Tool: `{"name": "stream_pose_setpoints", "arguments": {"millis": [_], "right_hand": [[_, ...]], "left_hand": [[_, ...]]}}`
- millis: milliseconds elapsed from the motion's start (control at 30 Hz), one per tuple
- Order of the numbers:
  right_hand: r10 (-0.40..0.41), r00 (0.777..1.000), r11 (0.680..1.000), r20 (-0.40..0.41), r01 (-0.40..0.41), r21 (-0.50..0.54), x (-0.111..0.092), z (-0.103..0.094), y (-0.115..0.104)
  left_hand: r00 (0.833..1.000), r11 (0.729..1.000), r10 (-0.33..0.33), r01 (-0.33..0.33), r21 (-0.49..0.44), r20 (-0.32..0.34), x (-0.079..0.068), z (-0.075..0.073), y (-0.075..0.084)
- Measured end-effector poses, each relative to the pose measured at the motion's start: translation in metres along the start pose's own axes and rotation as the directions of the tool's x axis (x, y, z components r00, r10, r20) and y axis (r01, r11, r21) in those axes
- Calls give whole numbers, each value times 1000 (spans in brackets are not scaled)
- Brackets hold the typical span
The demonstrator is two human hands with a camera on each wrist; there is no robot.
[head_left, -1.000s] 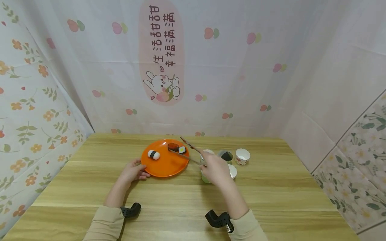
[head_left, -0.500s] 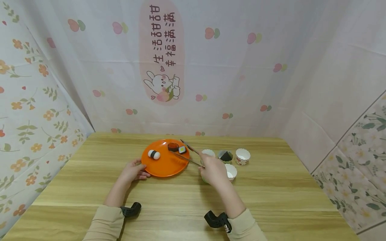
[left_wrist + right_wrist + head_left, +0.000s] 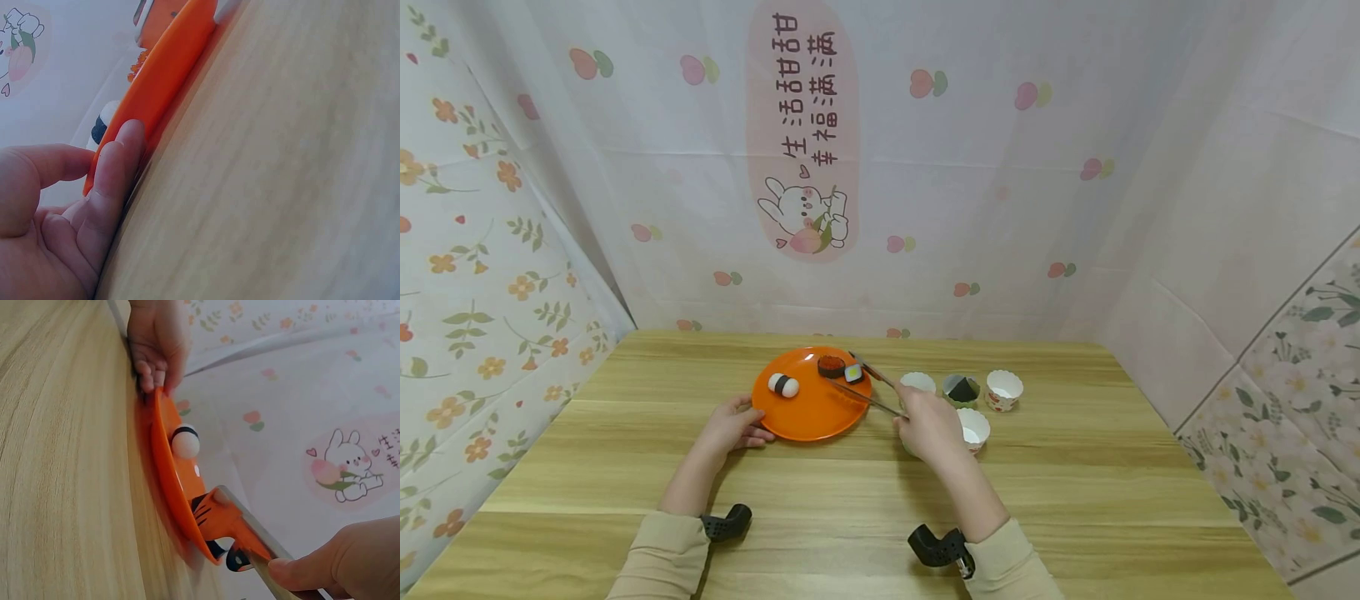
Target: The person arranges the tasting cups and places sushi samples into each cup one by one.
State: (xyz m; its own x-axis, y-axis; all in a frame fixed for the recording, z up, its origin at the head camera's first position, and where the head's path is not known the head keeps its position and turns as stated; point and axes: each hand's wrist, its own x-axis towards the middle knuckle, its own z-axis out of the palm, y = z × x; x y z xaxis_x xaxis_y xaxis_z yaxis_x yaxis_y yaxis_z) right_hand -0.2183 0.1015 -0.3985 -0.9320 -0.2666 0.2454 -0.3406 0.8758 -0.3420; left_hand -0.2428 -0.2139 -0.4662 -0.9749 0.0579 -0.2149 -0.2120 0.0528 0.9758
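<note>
At the left edge of the orange plate (image 3: 811, 421), my left hand (image 3: 727, 430) pinches the rim, thumb on top and fingers underneath in the left wrist view. My right hand (image 3: 931, 423) holds metal tongs (image 3: 253, 526) from the right, their arms spread over the plate. Between the arms in the head view is a square toy sushi roll (image 3: 853, 373) with a yellow centre. Just left of it sits a toy roe sushi (image 3: 831, 365), near the lower tong tip. A white toy sushi with a black band (image 3: 783, 385) lies on the plate's left side.
Right of the plate stand white paper cups, one at the far right (image 3: 1004, 390) and one nearer (image 3: 975, 428). A green-sided cup (image 3: 952, 402) holds a dark triangular piece (image 3: 965, 388). Another white cup (image 3: 917, 381) is partly behind my right hand. Printed cloth hangs behind the table.
The tongs have shifted slightly toward me and to the right, off the roe sushi's front edge and around the square roll. My left hand and the plate stay in place.
</note>
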Motion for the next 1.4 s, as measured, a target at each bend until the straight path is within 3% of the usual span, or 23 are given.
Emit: {"name": "stream_pose_setpoints", "arguments": {"millis": [1000,1400], "right_hand": [[9,1000,999,-10,-9,-37,4,5,5],[0,1000,997,30,2,-78,4,6,1]], "left_hand": [[1000,1000,4,-4,11,3,1,0,0],[1000,1000,4,-4,7,-2,2,-1,-3]]}}
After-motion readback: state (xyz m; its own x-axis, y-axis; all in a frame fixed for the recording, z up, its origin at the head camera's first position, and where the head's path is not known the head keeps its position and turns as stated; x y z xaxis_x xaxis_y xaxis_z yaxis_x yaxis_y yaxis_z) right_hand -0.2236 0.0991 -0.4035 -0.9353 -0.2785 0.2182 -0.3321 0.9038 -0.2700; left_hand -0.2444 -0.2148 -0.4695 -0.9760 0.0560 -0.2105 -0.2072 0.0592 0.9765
